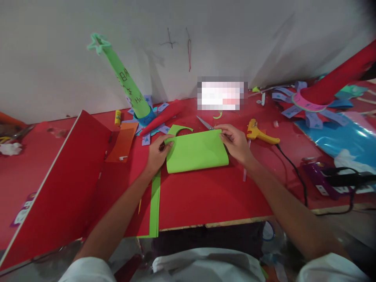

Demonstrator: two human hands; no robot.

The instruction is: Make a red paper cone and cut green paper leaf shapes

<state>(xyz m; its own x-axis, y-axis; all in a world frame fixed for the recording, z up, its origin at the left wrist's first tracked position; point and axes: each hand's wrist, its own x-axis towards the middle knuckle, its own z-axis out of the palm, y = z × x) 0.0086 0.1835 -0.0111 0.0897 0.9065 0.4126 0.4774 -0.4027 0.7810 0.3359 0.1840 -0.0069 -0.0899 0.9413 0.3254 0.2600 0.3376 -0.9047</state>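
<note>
Fingers [169, 144] at Both Ends: A Curled Green Sheet [196, 152] Is Being Held

By the fingers of the left hand [158, 153], nearly closed, the green sheet is being pinched at its upper left corner. By the thumb and fingers of the right hand [236, 141], also drawn together, the upper right corner is being gripped. The sheet is being held in front of the person, above the red tabletop [211, 203], doubled over with its rounded fold towards the body.

Just beyond its far edge, scissor blades [205, 122] are being shown near the right fingertips; the handles are being hidden, so whether they are being touched cannot be told. A curved green piece [175, 130] is being partly covered near the left fingers. Long green strips [155, 211] are being crossed over by the left forearm.

To the right of the right hand, a yellow glue gun [264, 136] is being supported on its side by the tabletop. Behind the left hand, a tilted green cone [126, 78] with dark lettering is being ringed at its base by a blue band [145, 117]. Further left, an orange sheet [125, 141] is being laid out near a yellow glue stick [118, 117].
</note>
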